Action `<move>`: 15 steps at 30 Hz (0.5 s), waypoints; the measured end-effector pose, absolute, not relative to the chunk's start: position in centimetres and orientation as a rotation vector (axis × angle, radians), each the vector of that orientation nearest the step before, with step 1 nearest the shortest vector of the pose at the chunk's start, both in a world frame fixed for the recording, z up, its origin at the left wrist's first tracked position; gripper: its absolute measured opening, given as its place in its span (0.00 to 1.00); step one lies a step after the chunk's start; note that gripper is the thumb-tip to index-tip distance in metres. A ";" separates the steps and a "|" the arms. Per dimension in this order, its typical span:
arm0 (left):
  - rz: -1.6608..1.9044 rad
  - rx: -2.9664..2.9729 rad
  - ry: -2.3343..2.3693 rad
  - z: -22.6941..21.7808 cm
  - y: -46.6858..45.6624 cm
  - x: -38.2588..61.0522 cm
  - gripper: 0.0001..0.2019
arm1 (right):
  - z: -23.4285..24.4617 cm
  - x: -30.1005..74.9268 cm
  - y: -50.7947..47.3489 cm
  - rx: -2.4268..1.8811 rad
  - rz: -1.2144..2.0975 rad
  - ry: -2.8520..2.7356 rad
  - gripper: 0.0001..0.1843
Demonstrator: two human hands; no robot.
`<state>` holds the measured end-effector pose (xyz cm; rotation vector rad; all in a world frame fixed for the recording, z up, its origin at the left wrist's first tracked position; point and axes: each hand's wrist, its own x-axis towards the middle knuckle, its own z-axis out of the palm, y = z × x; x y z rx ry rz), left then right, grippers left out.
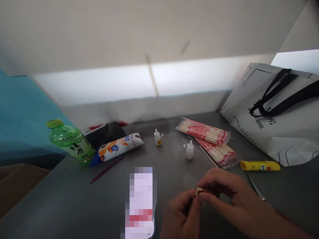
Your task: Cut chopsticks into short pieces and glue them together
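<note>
Near the bottom of the head view, my left hand (183,210) and my right hand (225,191) meet at the fingertips. Both are closed, pinching a small pale wood-coloured piece (198,191) between them. Fingers cover most of this piece, so its full shape is hidden. Beyond the hands stands a small white squeeze bottle (189,151), its cap hanging open at the side. A thin loose wooden stick (208,157) lies before two clear-wrapped packs of wooden sticks with red print, the upper pack (203,130) resting across the lower pack (219,151).
Scissors (259,190) lie partly under my right forearm, near a yellow tube-shaped package (260,165). A white bag (281,132) stands at right. Leftward are a phone (139,199), another small bottle (157,137), a purple pen (107,169), a snack packet (119,147) and a green bottle (71,142).
</note>
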<state>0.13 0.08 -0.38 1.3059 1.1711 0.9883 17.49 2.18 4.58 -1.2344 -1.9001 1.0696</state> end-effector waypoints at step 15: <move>1.018 1.298 1.166 -0.6 -0.1 0.2 0.27 | 4.8 17.7 2.0 -1.159 1.058 -1.920 0.08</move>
